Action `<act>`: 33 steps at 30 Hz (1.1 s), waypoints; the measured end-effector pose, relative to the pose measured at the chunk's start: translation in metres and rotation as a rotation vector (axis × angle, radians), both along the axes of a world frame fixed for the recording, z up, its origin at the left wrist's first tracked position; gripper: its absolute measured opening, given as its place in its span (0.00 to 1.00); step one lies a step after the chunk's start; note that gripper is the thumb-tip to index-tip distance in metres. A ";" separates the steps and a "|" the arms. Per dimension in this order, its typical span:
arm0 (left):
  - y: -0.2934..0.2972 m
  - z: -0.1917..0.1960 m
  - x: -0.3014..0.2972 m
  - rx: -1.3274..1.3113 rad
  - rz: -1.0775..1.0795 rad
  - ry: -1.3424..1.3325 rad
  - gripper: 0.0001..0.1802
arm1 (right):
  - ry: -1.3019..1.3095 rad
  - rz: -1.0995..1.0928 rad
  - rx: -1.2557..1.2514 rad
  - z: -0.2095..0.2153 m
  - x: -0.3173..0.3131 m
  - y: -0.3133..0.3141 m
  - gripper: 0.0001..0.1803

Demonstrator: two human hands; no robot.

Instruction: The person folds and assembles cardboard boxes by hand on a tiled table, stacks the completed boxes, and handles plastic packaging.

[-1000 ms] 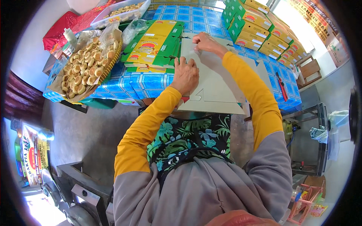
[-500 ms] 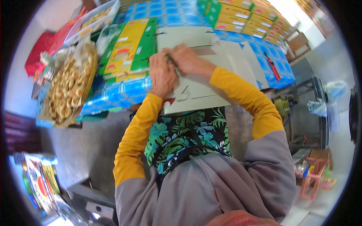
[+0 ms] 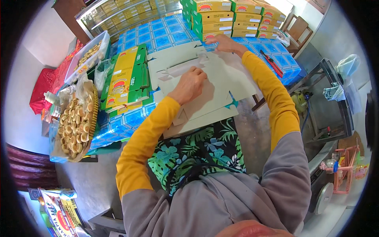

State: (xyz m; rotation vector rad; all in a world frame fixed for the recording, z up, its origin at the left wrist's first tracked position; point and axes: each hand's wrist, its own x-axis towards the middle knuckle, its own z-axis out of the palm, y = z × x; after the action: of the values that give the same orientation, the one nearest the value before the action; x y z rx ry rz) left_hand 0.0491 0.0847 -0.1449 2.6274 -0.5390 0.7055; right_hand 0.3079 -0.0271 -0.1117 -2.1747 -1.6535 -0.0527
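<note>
A flattened cardboard box (image 3: 215, 85), its plain grey side up, lies at the table's near edge and overhangs it toward my lap. Over its middle is my left hand (image 3: 190, 85), with curled fingers beside a raised flap; whatever they hold is hidden. My right hand (image 3: 226, 42) reaches to the far edge of the cardboard, its fingers stretched leftward and nothing visible in them. Left of the cardboard lies a stack of flat green and yellow boxes (image 3: 125, 77), printed side up.
Round pastries (image 3: 74, 126) fill a paper-lined basket at left, with a white plastic tub (image 3: 104, 39) behind. Folded yellow and green boxes (image 3: 215, 17) stand stacked at the back. Red-handled pliers (image 3: 273, 65) lie on the blue tablecloth (image 3: 167, 29) at right.
My hands, together near the cardboard's left side before, are now apart. The right has gone to the far edge, the left over the middle. The cardboard sits at a different angle; the view has shifted.
</note>
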 end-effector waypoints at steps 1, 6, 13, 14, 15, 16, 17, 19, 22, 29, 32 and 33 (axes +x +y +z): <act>0.004 -0.012 0.013 -0.002 -0.001 -0.003 0.13 | 0.218 0.048 0.070 -0.005 0.004 -0.006 0.25; 0.026 -0.028 0.037 0.020 0.098 -0.037 0.22 | 0.035 0.035 -0.274 0.000 0.017 -0.002 0.29; 0.012 -0.008 0.055 0.205 0.282 0.180 0.30 | -0.263 0.089 -0.335 0.000 0.020 -0.004 0.26; 0.008 -0.006 0.062 0.272 0.353 0.249 0.33 | -0.252 0.093 -0.341 -0.002 0.015 -0.005 0.26; 0.007 -0.004 0.068 0.340 0.422 0.319 0.36 | -0.284 0.094 -0.305 -0.006 0.009 -0.008 0.25; 0.006 0.002 0.073 0.330 0.417 0.333 0.36 | -0.316 0.096 -0.276 -0.012 0.002 -0.013 0.25; 0.008 0.007 0.076 0.359 0.416 0.433 0.37 | -0.300 0.100 -0.287 -0.020 -0.007 -0.021 0.25; 0.010 0.011 0.077 0.388 0.412 0.543 0.38 | -0.363 0.028 -0.234 -0.033 -0.029 -0.040 0.20; 0.012 0.011 0.084 0.406 0.397 0.563 0.39 | -0.208 0.015 -0.051 -0.048 -0.051 -0.062 0.19; 0.014 0.029 0.101 0.481 0.292 0.694 0.35 | -0.281 -0.073 -0.221 -0.034 -0.049 -0.068 0.20; 0.020 0.027 0.100 0.471 0.255 0.686 0.35 | -0.553 -0.159 -0.078 -0.046 -0.063 -0.083 0.18; 0.023 0.025 0.101 0.456 0.253 0.669 0.35 | -0.597 -0.166 -0.117 -0.049 -0.067 -0.080 0.15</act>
State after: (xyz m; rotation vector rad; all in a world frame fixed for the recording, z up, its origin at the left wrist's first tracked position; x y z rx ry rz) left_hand 0.1496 0.1073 -0.1201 3.1380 -0.1765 -0.2969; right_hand 0.2405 -0.1071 -0.1608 -2.5434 -1.7913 -0.7323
